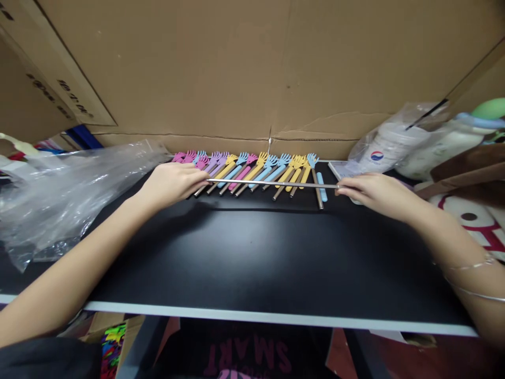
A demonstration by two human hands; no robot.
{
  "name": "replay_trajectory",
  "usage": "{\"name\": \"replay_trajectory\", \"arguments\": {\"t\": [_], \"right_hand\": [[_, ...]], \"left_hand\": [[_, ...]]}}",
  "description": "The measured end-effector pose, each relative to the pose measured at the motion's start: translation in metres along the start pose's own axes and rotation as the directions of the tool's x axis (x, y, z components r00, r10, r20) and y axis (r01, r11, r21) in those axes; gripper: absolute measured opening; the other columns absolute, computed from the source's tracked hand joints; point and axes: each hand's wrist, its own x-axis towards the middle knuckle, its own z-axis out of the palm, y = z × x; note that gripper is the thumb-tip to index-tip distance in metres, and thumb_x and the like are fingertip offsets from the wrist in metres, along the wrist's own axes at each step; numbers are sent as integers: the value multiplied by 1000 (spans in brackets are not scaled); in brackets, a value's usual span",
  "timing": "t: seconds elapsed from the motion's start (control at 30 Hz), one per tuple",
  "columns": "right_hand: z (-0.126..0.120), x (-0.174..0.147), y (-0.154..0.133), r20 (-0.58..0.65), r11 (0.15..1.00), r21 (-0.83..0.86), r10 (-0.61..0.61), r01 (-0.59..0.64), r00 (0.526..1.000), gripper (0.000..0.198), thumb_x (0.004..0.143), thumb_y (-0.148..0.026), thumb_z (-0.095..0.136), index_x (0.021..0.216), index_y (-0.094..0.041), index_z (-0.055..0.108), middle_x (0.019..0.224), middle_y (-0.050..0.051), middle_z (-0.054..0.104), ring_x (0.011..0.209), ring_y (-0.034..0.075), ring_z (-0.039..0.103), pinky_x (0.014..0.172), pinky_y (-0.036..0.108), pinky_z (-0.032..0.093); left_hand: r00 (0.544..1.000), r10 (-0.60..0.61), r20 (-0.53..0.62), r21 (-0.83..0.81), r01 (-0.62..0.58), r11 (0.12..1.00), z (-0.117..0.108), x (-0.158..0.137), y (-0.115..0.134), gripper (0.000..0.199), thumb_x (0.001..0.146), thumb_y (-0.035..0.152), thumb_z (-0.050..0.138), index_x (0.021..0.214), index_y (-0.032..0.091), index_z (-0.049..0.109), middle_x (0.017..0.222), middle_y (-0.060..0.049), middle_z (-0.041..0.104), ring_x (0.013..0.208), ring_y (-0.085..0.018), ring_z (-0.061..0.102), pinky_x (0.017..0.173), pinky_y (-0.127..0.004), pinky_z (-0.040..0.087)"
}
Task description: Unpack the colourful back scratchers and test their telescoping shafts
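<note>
A thin metal rod (272,183) stretches level between my two hands above the black table. It looks like the drawn-out telescopic shaft of a back scratcher; both its ends are hidden in my hands. My left hand (173,183) is closed round the left end. The fingers of my right hand (373,193) pinch the right end. Behind the rod lies a slanted row of back scratchers (260,160) with claw heads and handles in pink, purple, yellow and blue. At the row's right end, one blue handle (322,187) lies beside a metal shaft.
A clear plastic bag (74,189) lies at the left. On the right stand a Pepsi cup (394,147) in plastic and a pale bottle with a green top (465,139). A cardboard wall (221,68) closes the back. The table's pale front edge (276,317) runs near my body.
</note>
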Motion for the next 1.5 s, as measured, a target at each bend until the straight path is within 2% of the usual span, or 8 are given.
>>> {"name": "replay_trajectory", "arguments": {"t": [0.13, 0.3, 0.5, 0.77, 0.97, 1.23, 1.37, 1.5], "right_hand": [[16, 5, -21, -108, 968, -219, -145, 119, 983, 41, 97, -41, 31, 80, -20, 61, 66, 6, 64, 59, 18, 55, 67, 32, 39], [27, 12, -68, -221, 931, -298, -284, 213, 933, 33, 97, -31, 38, 80, -18, 63, 65, 3, 64, 59, 14, 55, 72, 28, 39], [19, 4, -105, -419, 916, -365, -323, 168, 849, 23, 95, -25, 46, 86, -15, 64, 65, 2, 65, 61, 13, 57, 68, 27, 37], [1, 1, -85, -390, 950, -306, -190, 68, 901, 35, 97, -39, 39, 83, -19, 63, 70, 3, 69, 64, 15, 60, 66, 28, 36], [-1, -1, -63, -369, 931, -363, -180, 37, 912, 34, 97, -39, 38, 82, -20, 62, 74, 4, 70, 66, 17, 60, 64, 29, 35], [-12, -10, -24, -418, 929, -359, -76, -88, 905, 35, 97, -40, 35, 89, -19, 62, 80, 11, 70, 72, 21, 61, 67, 30, 38], [-10, -9, -30, -395, 947, -316, -72, -62, 916, 30, 97, -34, 36, 90, -18, 60, 83, 11, 71, 74, 20, 62, 66, 29, 38], [-1, -8, -53, -407, 950, -310, -111, -23, 907, 28, 96, -34, 40, 90, -18, 62, 81, 8, 72, 70, 18, 62, 61, 27, 36]], "left_hand": [[997, 43, -63, 26, -41, 999, 1, 1, 5, 45, 99, 34, 25, 86, 20, 66, 77, -4, 70, 69, -17, 64, 57, -28, 40], [979, 132, -155, 44, -127, 991, -10, 11, 33, 33, 98, 28, 38, 79, 21, 64, 67, -1, 67, 64, -15, 61, 58, -27, 38], [913, 209, -350, 77, -194, 978, -22, 16, 78, 20, 96, 22, 48, 86, 21, 66, 62, 4, 65, 57, -10, 56, 53, -25, 32], [925, 142, -352, 87, -119, 989, -17, 17, 69, 20, 95, 30, 49, 86, 23, 66, 63, 3, 65, 59, -11, 58, 53, -26, 35], [960, 135, -245, 156, -98, 983, -16, 14, 41, 27, 95, 38, 46, 81, 23, 65, 65, 0, 65, 64, -14, 58, 54, -27, 35], [976, -29, -214, 35, 37, 999, -11, -3, -6, 27, 95, 40, 44, 88, 25, 65, 72, -3, 68, 69, -17, 61, 50, -28, 33], [978, -5, -208, 55, 17, 998, -4, -4, -2, 31, 96, 35, 41, 83, 23, 65, 71, -2, 69, 67, -16, 62, 50, -27, 34], [969, 50, -240, -7, -53, 999, -4, 2, 26, 30, 96, 34, 42, 82, 21, 65, 72, -1, 70, 65, -13, 62, 52, -25, 35]]}}
